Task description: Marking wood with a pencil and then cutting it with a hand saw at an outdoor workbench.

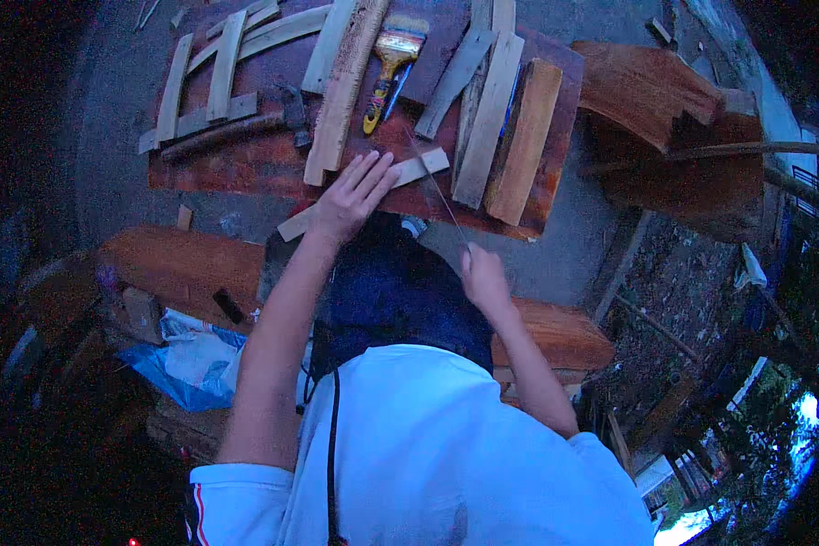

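Note:
My left hand [353, 198] lies with stretched fingers on a narrow pale wood strip [420, 167], which slants across the near edge of the red-brown table [273, 177]. The strip's lower left end sticks out past that edge. My right hand [485, 275] is closed round the end of a thin saw [445, 202], seen almost edge-on. Its handle is hidden in my fist. The blade crosses the strip near its right end, to the right of my left fingers; how deep it sits in the wood I cannot tell.
On the table lie a wide paintbrush [389, 73], a hammer [296, 116], a joined slat frame [223, 86] and several planks [525, 141]. A wooden bench [191, 268] runs behind me, with a blue-white plastic bag [196, 359] on it. Curved brown wood [651, 100] stands at the right.

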The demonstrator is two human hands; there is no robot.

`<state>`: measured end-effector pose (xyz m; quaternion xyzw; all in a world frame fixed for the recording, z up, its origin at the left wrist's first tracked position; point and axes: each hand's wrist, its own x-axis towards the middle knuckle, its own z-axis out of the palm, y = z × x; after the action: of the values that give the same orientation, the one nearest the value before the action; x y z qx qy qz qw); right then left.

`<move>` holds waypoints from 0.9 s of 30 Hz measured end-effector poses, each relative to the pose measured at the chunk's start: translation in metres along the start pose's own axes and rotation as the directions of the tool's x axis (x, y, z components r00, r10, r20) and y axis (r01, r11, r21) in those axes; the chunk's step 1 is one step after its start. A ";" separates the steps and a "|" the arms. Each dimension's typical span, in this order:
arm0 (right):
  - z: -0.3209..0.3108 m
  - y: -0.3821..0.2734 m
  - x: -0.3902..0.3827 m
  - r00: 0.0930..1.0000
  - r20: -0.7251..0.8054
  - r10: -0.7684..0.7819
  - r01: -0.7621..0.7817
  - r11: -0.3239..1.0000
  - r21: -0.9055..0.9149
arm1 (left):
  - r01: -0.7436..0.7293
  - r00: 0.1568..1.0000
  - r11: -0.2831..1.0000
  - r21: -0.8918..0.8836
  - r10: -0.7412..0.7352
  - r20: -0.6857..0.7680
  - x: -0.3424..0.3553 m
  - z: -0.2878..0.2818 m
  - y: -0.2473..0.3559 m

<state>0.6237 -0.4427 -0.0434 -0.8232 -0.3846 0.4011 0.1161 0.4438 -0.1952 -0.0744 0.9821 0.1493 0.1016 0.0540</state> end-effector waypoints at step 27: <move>0.012 -0.024 0.015 0.996 -0.088 -0.015 0.016 1.000 0.011 | -0.111 0.994 0.994 -0.018 0.111 -0.006 -0.002 0.004 -0.007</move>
<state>0.6075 -0.4165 -0.0479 -0.8363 -0.3832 0.3660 0.1407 0.4409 -0.1891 -0.0799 0.9881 0.0939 0.1083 0.0566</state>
